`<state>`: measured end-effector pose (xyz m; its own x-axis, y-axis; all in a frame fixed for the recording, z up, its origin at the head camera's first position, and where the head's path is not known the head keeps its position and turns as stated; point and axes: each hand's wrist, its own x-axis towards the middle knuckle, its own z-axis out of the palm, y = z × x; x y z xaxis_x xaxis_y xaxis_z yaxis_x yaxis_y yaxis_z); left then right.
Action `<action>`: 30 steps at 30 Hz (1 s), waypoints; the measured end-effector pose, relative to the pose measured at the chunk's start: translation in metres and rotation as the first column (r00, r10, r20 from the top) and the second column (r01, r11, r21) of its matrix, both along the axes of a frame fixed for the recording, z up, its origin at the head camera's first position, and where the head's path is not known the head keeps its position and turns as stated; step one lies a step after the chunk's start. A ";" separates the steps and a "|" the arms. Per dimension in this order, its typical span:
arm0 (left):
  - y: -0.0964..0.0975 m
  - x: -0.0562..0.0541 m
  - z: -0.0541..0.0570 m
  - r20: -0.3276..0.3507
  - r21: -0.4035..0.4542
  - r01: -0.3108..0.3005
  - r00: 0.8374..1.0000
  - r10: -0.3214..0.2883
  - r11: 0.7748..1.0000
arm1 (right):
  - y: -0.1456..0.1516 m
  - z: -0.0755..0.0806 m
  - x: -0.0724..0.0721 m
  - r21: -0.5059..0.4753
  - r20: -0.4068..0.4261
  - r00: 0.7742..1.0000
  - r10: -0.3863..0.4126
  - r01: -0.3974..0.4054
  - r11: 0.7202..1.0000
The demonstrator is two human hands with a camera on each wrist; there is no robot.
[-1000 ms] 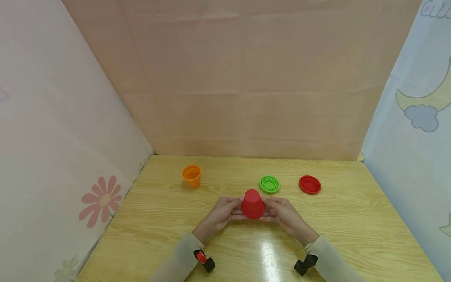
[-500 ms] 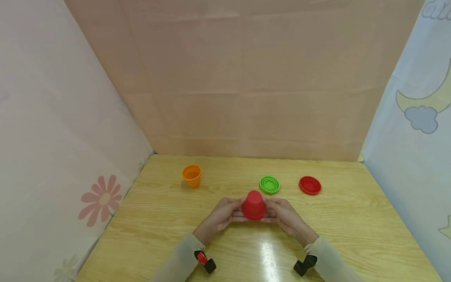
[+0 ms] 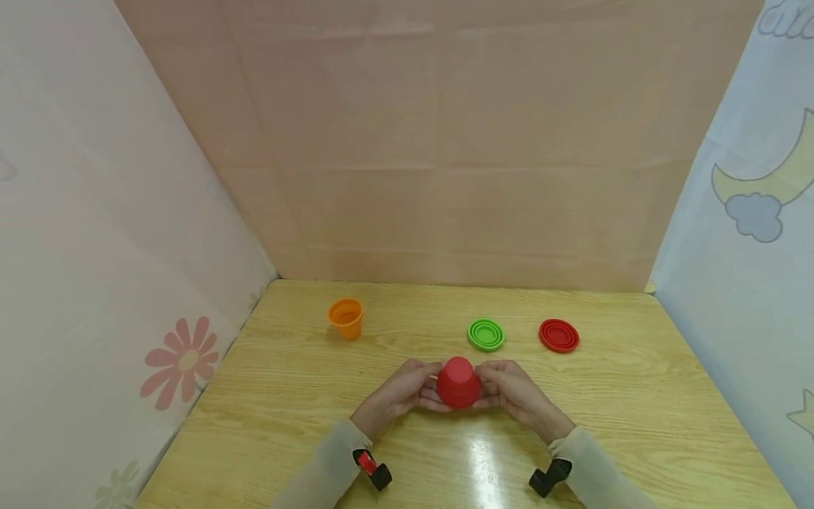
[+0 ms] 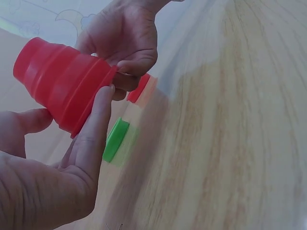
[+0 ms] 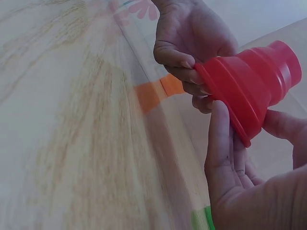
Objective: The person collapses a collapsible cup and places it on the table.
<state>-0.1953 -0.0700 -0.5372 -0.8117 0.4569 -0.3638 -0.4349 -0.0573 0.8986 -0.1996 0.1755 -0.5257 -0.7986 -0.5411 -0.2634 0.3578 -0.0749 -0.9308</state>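
Observation:
Between both hands, raised off the table, is a red collapsible cup (image 3: 458, 383), upside down with its narrow base up and its wide rim below. Stepped rings show along its extended wall in the left wrist view, where the cup (image 4: 64, 81) appears tilted. My left hand (image 3: 407, 387) holds it from the left, thumb on the wall and fingers under the rim. From the other side my right hand (image 3: 514, 392) grips it the same way, as the right wrist view shows with the cup (image 5: 254, 81). The inside of the cup is hidden.
An orange cup (image 3: 346, 318) stands extended at the back left of the wooden table (image 3: 273, 396). Beyond the hands lie a flattened green cup (image 3: 486, 334) and, to its right, a flattened red one (image 3: 559, 336). A brown sheet (image 3: 439, 141) hangs behind the table.
Both hands have moved slightly toward the body with the red cup, and its base has tipped a little. The cups on the table have stayed in place.

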 end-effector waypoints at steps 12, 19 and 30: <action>0.002 -0.002 0.004 0.014 0.009 0.044 0.999 -0.045 0.999 | 0.001 0.004 -0.004 0.107 -0.036 0.999 -0.009 0.012 0.994; 0.002 -0.002 0.004 -0.004 -0.005 0.065 0.998 -0.065 0.998 | 0.001 0.006 -0.006 0.128 -0.058 0.998 -0.013 0.021 0.992; -0.002 -0.002 -0.001 0.020 0.050 0.037 0.999 -0.038 0.998 | 0.003 -0.001 -0.007 0.117 -0.070 0.997 -0.042 0.050 0.992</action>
